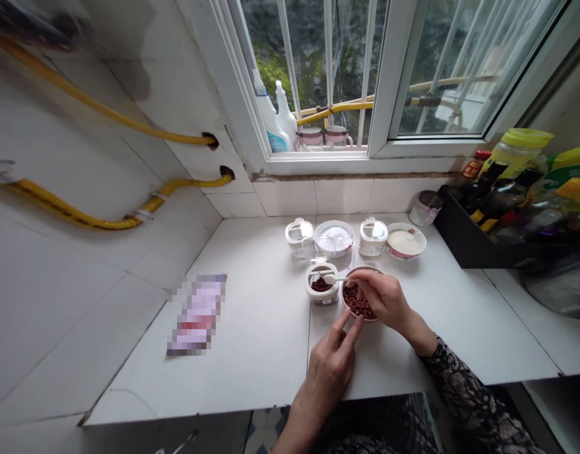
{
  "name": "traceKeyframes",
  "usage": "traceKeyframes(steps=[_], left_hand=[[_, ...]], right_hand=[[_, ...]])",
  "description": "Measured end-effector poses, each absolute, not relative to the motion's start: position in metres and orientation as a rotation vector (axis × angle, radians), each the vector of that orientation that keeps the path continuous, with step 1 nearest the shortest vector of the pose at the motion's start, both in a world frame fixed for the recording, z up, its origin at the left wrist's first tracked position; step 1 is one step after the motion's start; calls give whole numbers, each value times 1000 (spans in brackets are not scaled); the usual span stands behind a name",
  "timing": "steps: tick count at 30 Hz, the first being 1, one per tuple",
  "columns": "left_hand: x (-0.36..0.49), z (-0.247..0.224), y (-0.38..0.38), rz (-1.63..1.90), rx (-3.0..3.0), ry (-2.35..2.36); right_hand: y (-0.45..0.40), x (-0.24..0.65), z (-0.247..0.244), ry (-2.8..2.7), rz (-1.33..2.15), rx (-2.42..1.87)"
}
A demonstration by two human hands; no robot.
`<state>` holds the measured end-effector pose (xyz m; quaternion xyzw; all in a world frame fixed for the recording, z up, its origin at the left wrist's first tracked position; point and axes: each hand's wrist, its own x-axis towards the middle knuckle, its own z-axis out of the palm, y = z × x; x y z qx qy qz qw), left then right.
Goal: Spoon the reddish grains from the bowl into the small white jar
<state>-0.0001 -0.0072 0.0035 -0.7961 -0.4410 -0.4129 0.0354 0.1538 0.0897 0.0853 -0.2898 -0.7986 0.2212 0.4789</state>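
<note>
Pinched in my right hand (382, 299) is a small white spoon (335, 278), its head over the mouth of an open seasoning jar (322, 299). Dark reddish-brown grains, perhaps peppercorns, lie inside that jar, and its clear lid stands raised at the back. Just right of it, partly hidden under my right hand, sits a bowl (345, 309) of the same grains. My left hand (335, 359) has its fingers stretched out, with the tips touching the bowl's near rim.
Behind stand two white-lidded jars (299, 234), a bowl of white grains (335, 238) and a flowered bowl of pale powder (406, 241). A black bottle rack (474, 243) fills the right corner. Left lies a blurred purple packet (198, 315); a window (318, 75) is ahead.
</note>
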Motion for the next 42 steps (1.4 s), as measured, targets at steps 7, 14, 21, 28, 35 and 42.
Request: traceKeyframes(steps=[7, 14, 21, 28, 35, 42], left_hand=[[0, 4, -8, -1257, -2463, -1381], [0, 3, -9, -1264, -2467, -1379], [0, 4, -9, -1256, -2477, -1386], [0, 4, -9, -1244, -2469, -1397], [0, 4, -9, -1243, -2479, -1395], [0, 4, -9, -1260, -2473, -1383]], right_hand=[[101, 177, 89, -1634, 897, -970], [101, 177, 87, -1854, 1031, -1065], [104, 177, 84, -1652, 1182, -1149], [106, 180, 84, -1636, 1154, -1141], [106, 179, 83, -1610, 1189, -1144], [108, 180, 82, -1499, 1284, -1139]])
